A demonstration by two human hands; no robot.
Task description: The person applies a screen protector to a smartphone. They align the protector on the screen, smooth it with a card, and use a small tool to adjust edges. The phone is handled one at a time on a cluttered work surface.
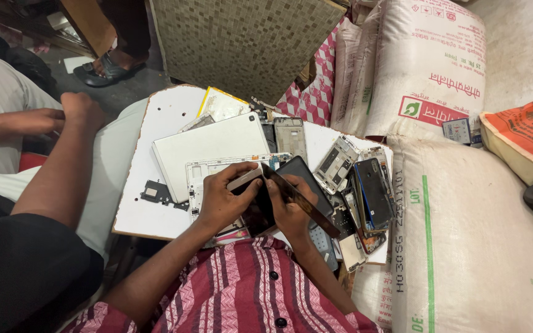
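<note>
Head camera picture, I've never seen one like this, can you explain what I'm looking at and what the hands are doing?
The camera sits on a person's head and looks down at their own two bare hands; there is no machine. The left hand and right hand grip a dark phone, with a black screen panel lifted away from it at an angle. Below is a white board covered with phone frames, loose parts and a white tablet back. Another person's arm is at the left, and sacks are at the right.

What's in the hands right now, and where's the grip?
Both hands hold one dismantled phone. The left hand grips its body at the top-left edge; the right hand holds the dark screen panel, lifted away, at its lower side.
</note>
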